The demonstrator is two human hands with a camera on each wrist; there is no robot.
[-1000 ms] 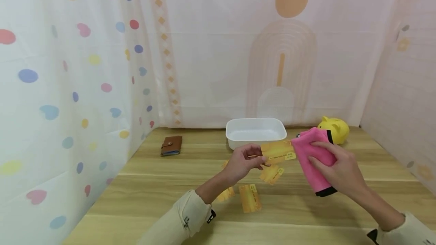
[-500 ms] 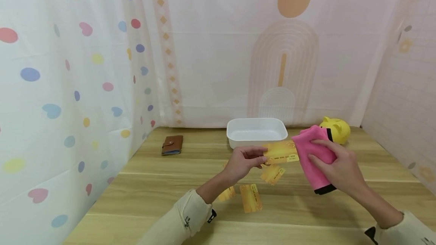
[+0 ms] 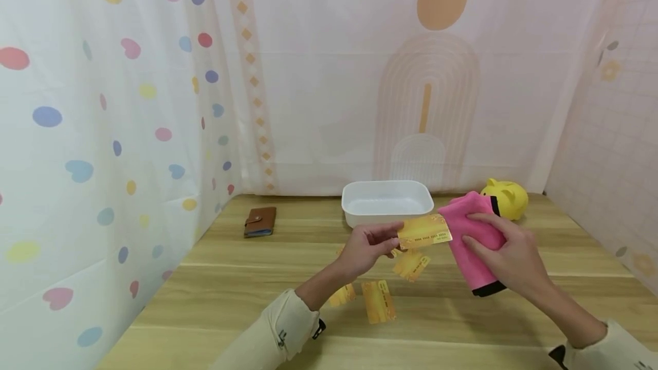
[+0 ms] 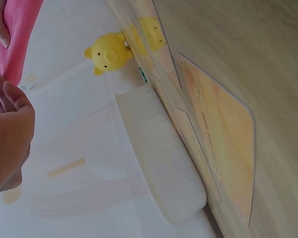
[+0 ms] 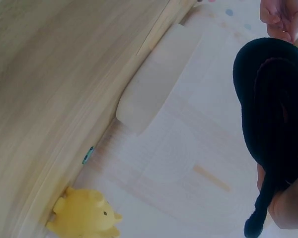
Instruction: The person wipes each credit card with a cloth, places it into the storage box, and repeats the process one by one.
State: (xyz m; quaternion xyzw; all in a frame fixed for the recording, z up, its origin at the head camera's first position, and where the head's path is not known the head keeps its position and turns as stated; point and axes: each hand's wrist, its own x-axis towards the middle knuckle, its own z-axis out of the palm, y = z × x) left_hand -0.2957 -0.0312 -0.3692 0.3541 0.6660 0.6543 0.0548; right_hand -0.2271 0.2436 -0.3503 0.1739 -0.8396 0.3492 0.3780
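Note:
My left hand [image 3: 362, 248] pinches a yellow bank-style card [image 3: 424, 231] by its left end, raised above the table. A folded pink cloth with black edging [image 3: 470, 238] is gripped by my right hand [image 3: 514, 250], thumb and fingers on its near face. The cloth's left edge meets the card's right end. In the right wrist view the cloth's black edge [image 5: 268, 109] hides most of the right hand [image 5: 290, 206]. Several similar cards lie on the table below, among them an upright one [image 3: 379, 301], a slanted one [image 3: 411, 265] and one partly behind the left wrist [image 3: 342, 294].
A white plastic box [image 3: 388, 204] stands at the back of the wooden table [image 3: 216, 307]. At the back right sits a yellow piggy bank [image 3: 509, 198], partly behind the cloth. A brown wallet [image 3: 260, 221] lies at the back left. Patterned curtains [image 3: 319, 101] enclose the table.
The held card has shifted slightly right and its tilt has changed a little. More of its right end shows beside the cloth. Both hands keep their hold.

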